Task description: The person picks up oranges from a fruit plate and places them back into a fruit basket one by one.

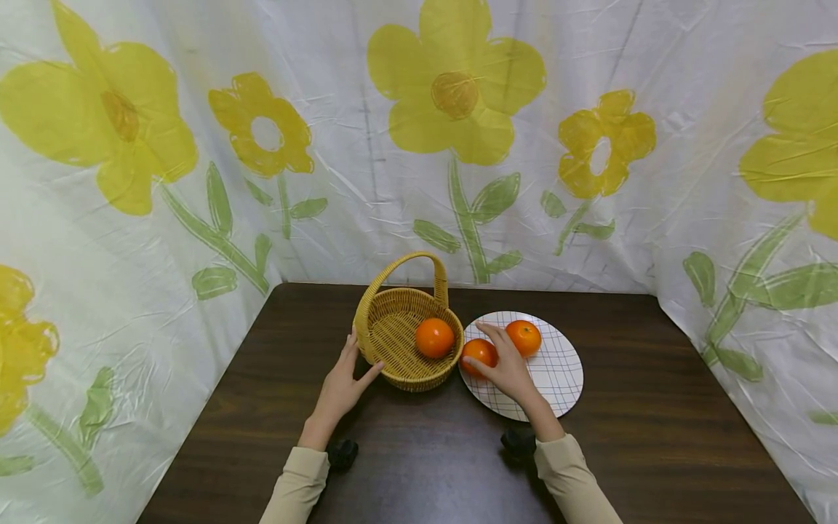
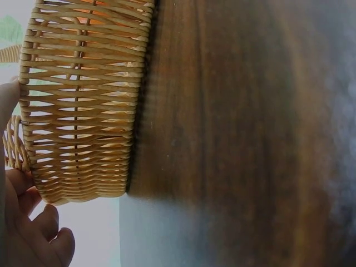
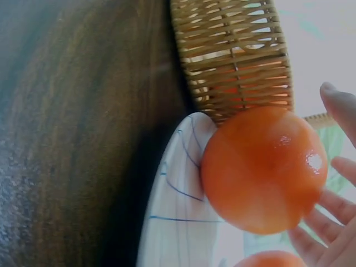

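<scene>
A wicker basket (image 1: 393, 331) with an arched handle stands on the table, one orange (image 1: 435, 338) inside it. My left hand (image 1: 340, 384) rests against the basket's left and near side, thumb at the rim and fingers spread. To the basket's right is a white plate (image 1: 558, 375) with a blue grid pattern, holding two oranges. Over the plate, my right hand (image 1: 511, 370) reaches around the nearer orange (image 3: 264, 169). Its fingertips are at one side of the fruit, while the thumb stands apart from it. The other orange (image 1: 524, 338) lies just behind.
The dark wooden table (image 1: 628, 444) extends around the basket and plate. Behind and beside it hangs a white curtain (image 1: 340, 218) printed with yellow flowers. The basket and plate stand close together, and the handle rises above the basket's far side.
</scene>
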Available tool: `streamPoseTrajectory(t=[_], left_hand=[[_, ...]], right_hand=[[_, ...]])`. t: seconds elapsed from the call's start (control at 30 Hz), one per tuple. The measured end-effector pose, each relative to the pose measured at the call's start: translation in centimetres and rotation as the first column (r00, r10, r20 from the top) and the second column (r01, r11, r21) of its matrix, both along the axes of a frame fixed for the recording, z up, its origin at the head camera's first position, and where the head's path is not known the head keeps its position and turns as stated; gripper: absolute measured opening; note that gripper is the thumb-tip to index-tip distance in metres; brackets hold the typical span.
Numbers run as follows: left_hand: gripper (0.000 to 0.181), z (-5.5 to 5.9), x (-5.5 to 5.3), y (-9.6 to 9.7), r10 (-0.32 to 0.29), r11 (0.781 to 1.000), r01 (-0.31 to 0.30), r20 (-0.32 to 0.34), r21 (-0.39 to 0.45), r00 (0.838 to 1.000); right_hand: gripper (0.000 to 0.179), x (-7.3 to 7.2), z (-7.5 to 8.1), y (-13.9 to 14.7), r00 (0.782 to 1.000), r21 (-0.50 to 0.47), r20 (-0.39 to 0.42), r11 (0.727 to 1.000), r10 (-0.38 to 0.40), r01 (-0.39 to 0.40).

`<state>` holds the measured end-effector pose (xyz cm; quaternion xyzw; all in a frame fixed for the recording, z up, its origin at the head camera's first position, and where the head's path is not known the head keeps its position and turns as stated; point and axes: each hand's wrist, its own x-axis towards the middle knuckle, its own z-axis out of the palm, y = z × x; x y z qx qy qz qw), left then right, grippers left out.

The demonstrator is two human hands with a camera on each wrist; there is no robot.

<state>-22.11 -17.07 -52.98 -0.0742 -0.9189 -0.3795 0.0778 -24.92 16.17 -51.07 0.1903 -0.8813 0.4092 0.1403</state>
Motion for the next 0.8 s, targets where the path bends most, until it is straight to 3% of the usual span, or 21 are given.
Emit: streamPoseTrajectory(t=[0.8], left_hand=[[0.080,0.2,0.1,0.1,-0.001,1.000,0.001,0.006,0.003,1.000]], right_hand=[[0.070,0.4,-1.9,0.5,0.999,0.006,0.033,1.000,-0.022,0.021]])
